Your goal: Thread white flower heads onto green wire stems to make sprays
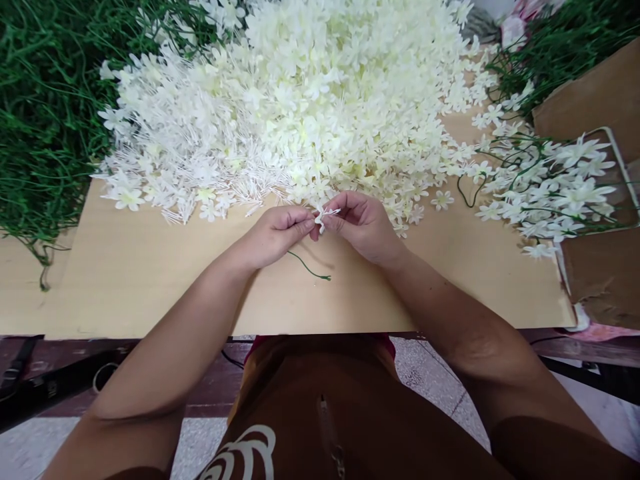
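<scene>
My left hand (277,233) and my right hand (365,225) meet fingertip to fingertip over the front middle of the table. Between them is a small white artificial flower piece (320,217), partly covered by my fingers. The right thumb and forefinger pinch it, with thin white tips showing beside them. From under my left hand a thin green plastic stem (307,267) hangs out toward me, its end slightly forked; the left fingers are closed, and their exact hold on it is hidden. Just beyond my hands lies a big heap of white flower heads and stamens (320,113).
Green plastic stems (45,113) are piled high on the left, and another green pile (590,47) stands at the back right. Flowers on green stems (565,187) rest by a white wire frame (620,157) and brown cardboard (600,273) on the right.
</scene>
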Demonstrator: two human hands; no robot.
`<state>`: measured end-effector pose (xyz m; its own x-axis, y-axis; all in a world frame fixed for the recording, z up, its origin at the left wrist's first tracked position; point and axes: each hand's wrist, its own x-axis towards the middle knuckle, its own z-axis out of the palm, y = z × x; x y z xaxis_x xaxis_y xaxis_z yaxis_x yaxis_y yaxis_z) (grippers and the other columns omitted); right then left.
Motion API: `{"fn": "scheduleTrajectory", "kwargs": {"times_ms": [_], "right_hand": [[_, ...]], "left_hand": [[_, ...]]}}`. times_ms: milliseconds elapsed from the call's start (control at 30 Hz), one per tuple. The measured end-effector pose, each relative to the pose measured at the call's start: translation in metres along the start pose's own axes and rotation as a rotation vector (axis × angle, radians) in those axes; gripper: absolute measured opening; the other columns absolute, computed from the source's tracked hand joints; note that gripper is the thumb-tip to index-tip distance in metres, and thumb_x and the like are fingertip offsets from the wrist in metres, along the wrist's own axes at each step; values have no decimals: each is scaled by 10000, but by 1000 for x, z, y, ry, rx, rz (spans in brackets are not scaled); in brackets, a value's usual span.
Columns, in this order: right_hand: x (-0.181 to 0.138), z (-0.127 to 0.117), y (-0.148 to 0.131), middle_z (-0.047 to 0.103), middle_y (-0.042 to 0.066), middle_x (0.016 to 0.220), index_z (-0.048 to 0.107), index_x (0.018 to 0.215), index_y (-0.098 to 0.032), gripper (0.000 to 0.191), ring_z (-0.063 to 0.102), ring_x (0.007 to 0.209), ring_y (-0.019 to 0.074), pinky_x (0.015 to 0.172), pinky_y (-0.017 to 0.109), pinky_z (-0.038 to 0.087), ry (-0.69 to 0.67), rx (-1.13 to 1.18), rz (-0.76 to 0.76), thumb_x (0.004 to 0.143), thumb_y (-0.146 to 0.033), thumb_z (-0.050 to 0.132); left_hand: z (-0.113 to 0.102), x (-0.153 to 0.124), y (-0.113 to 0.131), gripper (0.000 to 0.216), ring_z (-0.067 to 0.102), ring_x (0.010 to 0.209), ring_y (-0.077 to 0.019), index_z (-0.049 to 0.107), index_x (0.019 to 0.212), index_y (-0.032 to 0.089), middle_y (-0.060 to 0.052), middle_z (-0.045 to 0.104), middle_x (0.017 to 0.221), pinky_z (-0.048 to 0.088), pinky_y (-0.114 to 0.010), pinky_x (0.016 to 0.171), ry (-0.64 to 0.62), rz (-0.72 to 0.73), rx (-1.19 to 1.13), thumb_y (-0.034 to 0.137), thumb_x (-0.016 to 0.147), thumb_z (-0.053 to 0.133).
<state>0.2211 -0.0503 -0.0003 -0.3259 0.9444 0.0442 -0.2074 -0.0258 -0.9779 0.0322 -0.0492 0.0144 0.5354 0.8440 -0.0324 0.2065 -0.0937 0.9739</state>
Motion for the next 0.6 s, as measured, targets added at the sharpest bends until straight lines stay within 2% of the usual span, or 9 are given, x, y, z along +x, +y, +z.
{"fn": "scheduleTrajectory", "kwargs": {"times_ms": [167,600], "right_hand": [[-2,3,1,679,-19,717,592,724,-192,389,673,669,115,700,300,599,-2,-64,-59,669,-446,882],[-7,3,7,642,-7,753,578,728,-196,344,640,707,123,692,302,570,60,-234,-79,710,-401,854]], "left_hand": [[3,1,2,405,496,678,-140,605,668,163,-10,537,649,376,-260,622,31,-22,52,504,885,604],[7,3,-4,254,484,666,-146,566,655,172,-16,535,658,378,-264,607,34,-66,102,328,853,536]]}}
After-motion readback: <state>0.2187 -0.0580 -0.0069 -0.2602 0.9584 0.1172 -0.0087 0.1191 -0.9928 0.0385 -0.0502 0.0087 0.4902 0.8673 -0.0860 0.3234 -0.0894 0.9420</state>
